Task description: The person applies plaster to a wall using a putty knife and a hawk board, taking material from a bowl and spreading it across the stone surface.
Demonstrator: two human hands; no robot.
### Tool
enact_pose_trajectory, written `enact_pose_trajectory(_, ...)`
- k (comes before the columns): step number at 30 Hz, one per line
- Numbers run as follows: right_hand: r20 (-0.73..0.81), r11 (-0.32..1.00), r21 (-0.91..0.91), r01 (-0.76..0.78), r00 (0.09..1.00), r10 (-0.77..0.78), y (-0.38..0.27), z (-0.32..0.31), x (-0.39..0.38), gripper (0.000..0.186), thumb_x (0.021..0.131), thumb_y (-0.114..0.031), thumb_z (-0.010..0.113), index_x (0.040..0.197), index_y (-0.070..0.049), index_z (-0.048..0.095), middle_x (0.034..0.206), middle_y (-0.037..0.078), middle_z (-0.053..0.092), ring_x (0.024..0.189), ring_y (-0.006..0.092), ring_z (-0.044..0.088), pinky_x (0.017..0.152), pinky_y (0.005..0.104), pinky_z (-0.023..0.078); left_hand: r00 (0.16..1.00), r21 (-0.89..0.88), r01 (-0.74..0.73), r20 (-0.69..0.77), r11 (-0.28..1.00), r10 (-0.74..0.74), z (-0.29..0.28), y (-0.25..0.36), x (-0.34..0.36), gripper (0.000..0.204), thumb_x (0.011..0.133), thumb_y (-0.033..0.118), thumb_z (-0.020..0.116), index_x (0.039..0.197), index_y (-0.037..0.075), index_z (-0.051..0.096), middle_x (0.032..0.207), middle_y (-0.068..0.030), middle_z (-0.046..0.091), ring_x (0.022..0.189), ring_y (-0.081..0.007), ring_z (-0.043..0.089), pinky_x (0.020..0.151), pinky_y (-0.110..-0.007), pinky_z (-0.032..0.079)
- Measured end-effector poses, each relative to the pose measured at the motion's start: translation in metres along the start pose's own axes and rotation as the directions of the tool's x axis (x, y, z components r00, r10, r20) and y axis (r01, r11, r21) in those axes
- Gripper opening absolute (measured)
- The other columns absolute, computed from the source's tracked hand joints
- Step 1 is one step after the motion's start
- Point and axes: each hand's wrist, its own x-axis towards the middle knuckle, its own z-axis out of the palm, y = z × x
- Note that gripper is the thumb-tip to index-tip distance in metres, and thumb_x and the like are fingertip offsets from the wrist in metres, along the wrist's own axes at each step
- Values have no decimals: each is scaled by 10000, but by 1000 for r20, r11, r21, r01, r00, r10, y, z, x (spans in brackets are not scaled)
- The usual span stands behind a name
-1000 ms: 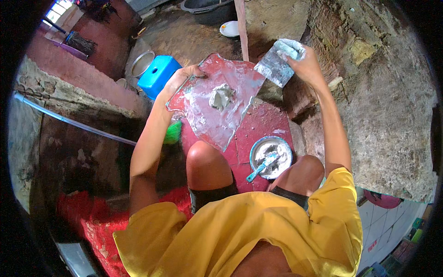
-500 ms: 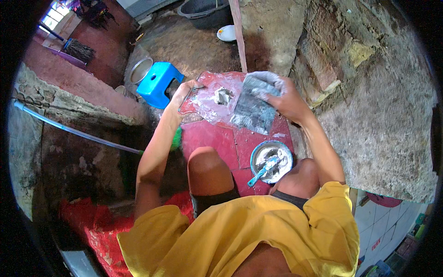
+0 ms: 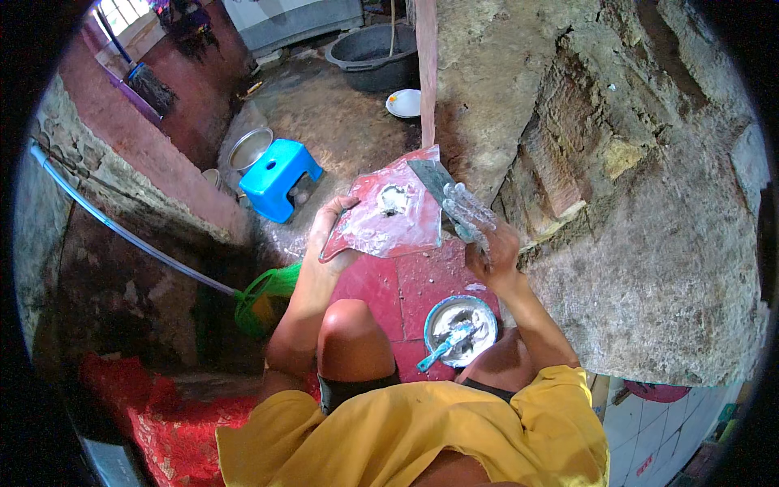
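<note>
Two hands, apart: the left hand [image 3: 333, 226] grips an angular red board [image 3: 349, 233] smeared with white paste [image 3: 395, 197], above red tiles [image 3: 367, 284]; the right hand [image 3: 493, 246] clasps a grey scraper [image 3: 431, 179] over its right edge. Open space separates board and bowl [image 3: 427, 326].

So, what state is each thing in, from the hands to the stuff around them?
Left hand: closed on the red board.
Right hand: gripping the scraper, smeared white.
Red board: held up, smeared, a white lump on it.
Scraper: held; whether it touches the board is unclear.
Bowl: open, white paste inside.
Blue-handled tool: resting in the bowl.
Blue stool: upright.
Black tub: open, a stick in it.
</note>
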Motion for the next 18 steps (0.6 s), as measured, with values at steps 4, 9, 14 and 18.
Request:
enact_pose_trajectory(4,9,995,97,-33,999,33,-7,-4,-5,460,617,44,499,1049,-99,564,1101,101,540,1046,263,500,830,345,448,983,-123,16,184,992,7,-14,9,4,307,727,84,432,997,-52,482,960,-205,562,865,-315,562,834,-418,433)
enact_pose_trajectory(9,160,995,57,-87,984,77,-11,-14,-22,496,575,41,509,1039,-119,577,1108,98,537,1024,276,512,837,355,440,980,-73,-144,131,987,152,-24,17,6,275,719,72,438,950,-61,502,910,-198,580,783,-293,587,744,-383,486)
enact_pose_trajectory(14,143,990,119,-78,988,60,-7,-18,-38,449,608,6,530,1048,-73,568,1114,126,530,1048,268,501,859,362,425,978,-35,-165,123,986,168,-26,24,2,268,717,61,445,945,-67,501,883,-195,585,767,-282,592,720,-372,494)
enact_pose_trajectory(18,-73,953,287,-95,990,120,-14,-14,-19,276,743,-77,510,1005,-16,570,1087,135,544,1016,280,520,864,352,409,983,-5,-165,75,986,165,-23,21,-1,264,692,59,486,936,-40,509,871,-176,588,747,-281,591,723,-375,489)
